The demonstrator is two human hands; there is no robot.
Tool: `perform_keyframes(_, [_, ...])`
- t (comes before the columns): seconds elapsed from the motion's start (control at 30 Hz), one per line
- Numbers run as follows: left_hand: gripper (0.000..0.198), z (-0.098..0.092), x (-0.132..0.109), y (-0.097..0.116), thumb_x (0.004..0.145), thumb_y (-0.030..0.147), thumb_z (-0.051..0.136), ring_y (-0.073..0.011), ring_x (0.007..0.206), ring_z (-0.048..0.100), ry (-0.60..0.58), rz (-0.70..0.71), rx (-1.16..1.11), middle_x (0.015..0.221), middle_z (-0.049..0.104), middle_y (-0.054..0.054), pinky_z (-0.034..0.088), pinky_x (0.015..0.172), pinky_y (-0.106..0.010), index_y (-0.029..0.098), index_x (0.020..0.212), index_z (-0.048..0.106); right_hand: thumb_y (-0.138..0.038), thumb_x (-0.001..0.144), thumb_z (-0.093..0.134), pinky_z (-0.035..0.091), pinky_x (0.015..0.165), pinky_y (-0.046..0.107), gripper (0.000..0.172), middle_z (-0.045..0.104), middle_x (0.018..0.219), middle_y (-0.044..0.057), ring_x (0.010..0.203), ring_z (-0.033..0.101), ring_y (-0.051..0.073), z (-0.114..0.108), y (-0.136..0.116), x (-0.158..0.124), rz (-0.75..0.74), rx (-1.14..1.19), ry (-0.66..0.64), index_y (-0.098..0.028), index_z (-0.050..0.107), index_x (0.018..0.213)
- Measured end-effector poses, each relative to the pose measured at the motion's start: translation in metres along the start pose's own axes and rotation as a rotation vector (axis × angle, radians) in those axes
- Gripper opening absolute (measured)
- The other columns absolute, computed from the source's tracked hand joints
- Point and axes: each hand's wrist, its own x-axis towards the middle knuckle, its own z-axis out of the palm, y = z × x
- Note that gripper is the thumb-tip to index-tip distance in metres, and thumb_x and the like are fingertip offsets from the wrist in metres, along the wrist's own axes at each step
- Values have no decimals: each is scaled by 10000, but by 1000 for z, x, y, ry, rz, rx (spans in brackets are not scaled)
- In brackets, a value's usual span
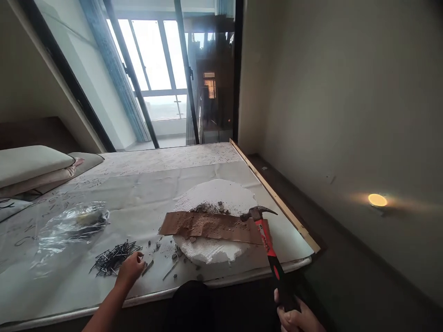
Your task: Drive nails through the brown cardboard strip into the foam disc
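Note:
My right hand (pixel 294 316) is wrapped around the black and red grip of a claw hammer (pixel 266 240). The hammer's head lies over the right end of a brown, pitted strip (pixel 211 227). That strip stretches across a white foam slab (pixel 221 251) with ragged edges. At the right side of a heap of dark nails (pixel 112 259) is my left hand (pixel 132 267), its fingers curled and pinched together. Whatever sits between those fingertips is too small to make out. A few loose nails (pixel 169 270) lie just right of this hand.
Grey crumbs and grit (pixel 207 207) are scattered on and around the foam. A clear plastic bag (pixel 74 230) rests at left, with folded bedding (pixel 38 166) behind it. A wooden strip (pixel 277 196) edges the covered bed (pixel 148 198) on the right, near the wall (pixel 346 115).

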Motion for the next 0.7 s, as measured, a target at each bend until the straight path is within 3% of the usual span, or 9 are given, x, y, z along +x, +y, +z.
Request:
perform_keyframes(0.13, [238, -29, -4, 36, 554, 273, 599, -180, 635, 583, 43, -178, -547, 618, 603, 15, 420, 580, -253, 183, 774, 613, -328, 615, 585, 172, 335, 152, 288, 361, 450, -119, 304, 207, 12, 2, -2, 0, -11, 51, 6, -195, 486, 851])
perform_keyframes(0.23, [296, -40, -13, 87, 533, 175, 664, -116, 567, 564, -142, -276, -1129, 592, 590, 27, 464, 574, -220, 165, 822, 605, -307, 624, 563, 176, 314, 146, 251, 372, 452, -117, 294, 225, 18, 4, 0, 3, -18, 95, 4, -197, 479, 833])
perform_keyframes(0.33, [316, -39, -24, 143, 577, 7, 622, -82, 584, 574, -363, -324, -1474, 627, 606, -1, 495, 586, -174, 132, 867, 612, -294, 624, 554, 164, 301, 143, 240, 380, 448, -116, 285, 214, 18, 2, 4, 8, -39, 141, 1, -199, 477, 831])
perform_keyframes(0.5, [261, -21, -43, 218, 730, -36, 496, -65, 687, 606, -684, -318, -1695, 983, 653, -101, 530, 646, -156, 103, 917, 613, -300, 599, 587, 161, 311, 147, 262, 374, 436, -119, 279, 200, 13, -5, 7, 12, -39, 150, -76, -204, 494, 824])
perform_keyframes(0.6, [214, -6, -52, 251, 749, -24, 503, -60, 714, 612, -811, -300, -1705, 993, 650, -108, 521, 685, -142, 89, 891, 616, -314, 585, 603, 165, 315, 161, 274, 364, 424, -118, 281, 205, 21, -5, 2, 9, -33, 140, -98, -207, 505, 818])
perform_keyframes(0.7, [124, 7, -55, 277, 698, 12, 606, -69, 696, 615, -844, -264, -1652, 890, 668, -84, 514, 691, -154, 100, 784, 623, -288, 586, 584, 150, 332, 164, 257, 359, 433, -116, 292, 195, 16, -2, -5, 4, -27, 144, -52, -204, 519, 820])
